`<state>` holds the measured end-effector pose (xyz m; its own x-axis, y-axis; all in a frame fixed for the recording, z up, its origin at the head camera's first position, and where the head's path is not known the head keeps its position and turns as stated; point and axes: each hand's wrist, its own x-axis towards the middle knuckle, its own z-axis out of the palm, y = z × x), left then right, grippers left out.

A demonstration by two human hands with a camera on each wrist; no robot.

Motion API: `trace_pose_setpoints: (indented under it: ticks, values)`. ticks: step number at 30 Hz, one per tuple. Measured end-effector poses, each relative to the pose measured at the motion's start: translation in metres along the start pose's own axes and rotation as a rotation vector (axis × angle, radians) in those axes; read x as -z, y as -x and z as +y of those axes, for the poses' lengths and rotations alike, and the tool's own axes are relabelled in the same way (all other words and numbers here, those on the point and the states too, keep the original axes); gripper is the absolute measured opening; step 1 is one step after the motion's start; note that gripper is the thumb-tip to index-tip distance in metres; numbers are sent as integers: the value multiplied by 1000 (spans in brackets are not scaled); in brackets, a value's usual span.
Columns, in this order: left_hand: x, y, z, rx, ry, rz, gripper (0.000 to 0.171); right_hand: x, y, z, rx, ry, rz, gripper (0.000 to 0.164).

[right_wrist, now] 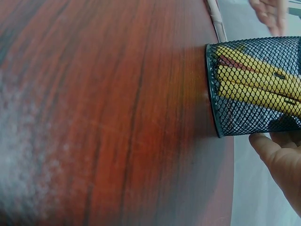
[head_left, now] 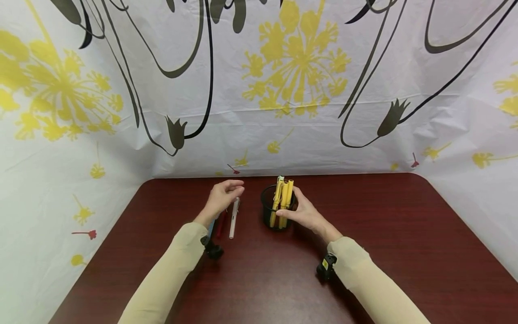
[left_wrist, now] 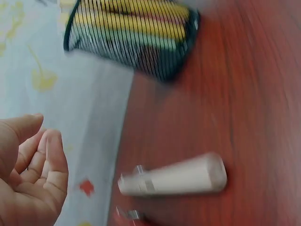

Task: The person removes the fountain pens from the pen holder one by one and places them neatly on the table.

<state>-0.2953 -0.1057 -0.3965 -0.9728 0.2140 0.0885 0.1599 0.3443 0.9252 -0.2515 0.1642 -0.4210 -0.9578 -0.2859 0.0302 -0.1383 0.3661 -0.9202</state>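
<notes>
My right hand (head_left: 306, 213) holds a black mesh pen cup (head_left: 265, 213) from its right side, thumb across the front and fingers behind. Several yellow pens (head_left: 285, 198) stand in the cup, leaning to the right, and a pale green one shows through the mesh in the left wrist view. Left of the cup, my left hand (head_left: 221, 196) hovers with loosely bent fingers and nothing between them. Close by it on the table lie a white pen (head_left: 233, 220), a red pen (head_left: 221, 224) and a blue pen (head_left: 211, 228), the last partly hidden by my wrist.
The dark red wooden table (head_left: 404, 234) ends at a straight back edge just behind the cup. A white cloth (head_left: 226, 99) printed with yellow flowers and dark stems hangs behind and at both sides. Each wrist carries a small black camera (head_left: 325, 268).
</notes>
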Motion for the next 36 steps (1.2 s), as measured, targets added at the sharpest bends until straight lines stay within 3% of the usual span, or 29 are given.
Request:
trace_pose_setpoints:
  ticks: [4,10,16,27,36]
  values:
    - [-13,-4,14,-25,49,-62,35,0,0,0,0,-4,0,96]
    - [-31,-14,28,-28,61,-87,32,-1,-1,0,8,-22,3,94]
    - [-42,-12,37,-42,72,-121,33,-2,-2,1,21,-39,1,91]
    - [-64,-10,52,-133,-164,-80,26,0,-2,-3,41,-73,-18,82]
    - [-74,-11,55,-176,-299,-33,23,0,-2,-1,20,-57,-9,85]
